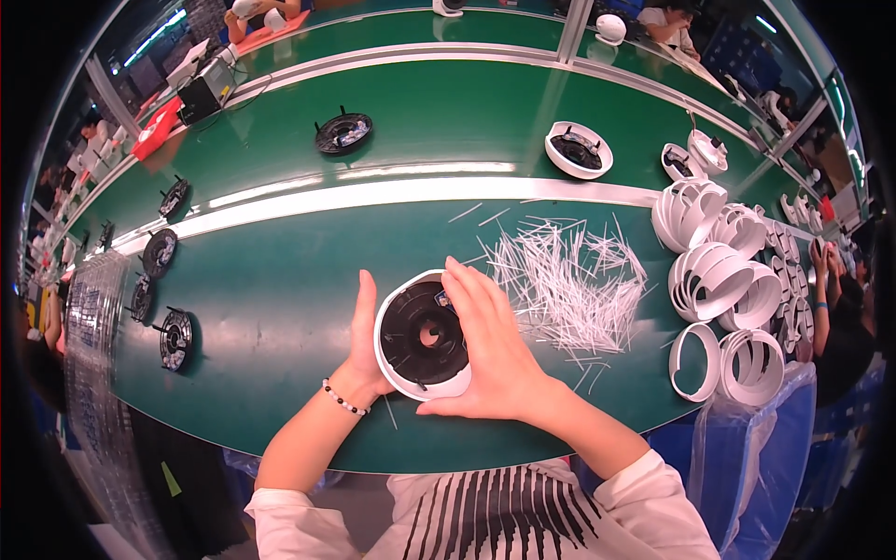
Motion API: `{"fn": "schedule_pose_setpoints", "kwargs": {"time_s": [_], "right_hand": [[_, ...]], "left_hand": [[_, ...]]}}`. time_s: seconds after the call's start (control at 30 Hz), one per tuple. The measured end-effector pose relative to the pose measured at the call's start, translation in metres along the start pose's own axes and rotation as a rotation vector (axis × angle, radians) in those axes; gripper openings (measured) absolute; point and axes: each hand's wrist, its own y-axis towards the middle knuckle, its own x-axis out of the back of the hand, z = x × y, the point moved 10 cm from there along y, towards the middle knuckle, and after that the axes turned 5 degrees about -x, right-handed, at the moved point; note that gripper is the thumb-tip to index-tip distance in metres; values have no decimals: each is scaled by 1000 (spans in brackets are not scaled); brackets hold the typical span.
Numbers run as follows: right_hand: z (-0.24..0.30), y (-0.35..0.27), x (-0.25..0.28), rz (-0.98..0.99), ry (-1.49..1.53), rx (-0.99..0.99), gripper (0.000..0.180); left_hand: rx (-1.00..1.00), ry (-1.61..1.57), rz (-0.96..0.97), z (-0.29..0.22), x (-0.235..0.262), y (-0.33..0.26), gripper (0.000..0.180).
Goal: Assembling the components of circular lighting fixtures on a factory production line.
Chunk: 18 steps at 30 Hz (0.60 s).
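Observation:
Between my hands, above the green worktop, is a white round housing (399,380) with a black disc-shaped part (407,329) inside it. The disc has a hole at its centre, through which skin shows. My left hand (367,353) supports the housing from the left and below; its thumb points up beside the rim and its other fingers are hidden behind. My right hand (504,366) wraps the right side, with its fingers lying over the rim and the disc's edge. A small blue piece (442,299) shows by the right fingertips.
Loose thin white strips (569,289) form a pile right of my hands. White rings (714,280) stand stacked at the right. Black round parts (175,339) line the left side. Beyond a pale rail, a black disc part (343,134) and a white housing (579,150) rest on the green surface.

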Motion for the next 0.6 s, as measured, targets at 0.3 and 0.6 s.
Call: {"fn": "schedule_pose_setpoints", "kwargs": {"time_s": [0.3, 0.6], "right_hand": [[-5, -15, 19, -395, 105, 41, 103], [-11, -41, 23, -313, 59, 17, 95]], "left_hand": [[-338, 265, 78, -17, -33, -4, 72], [-302, 192, -266, -14, -6, 5, 43]]}}
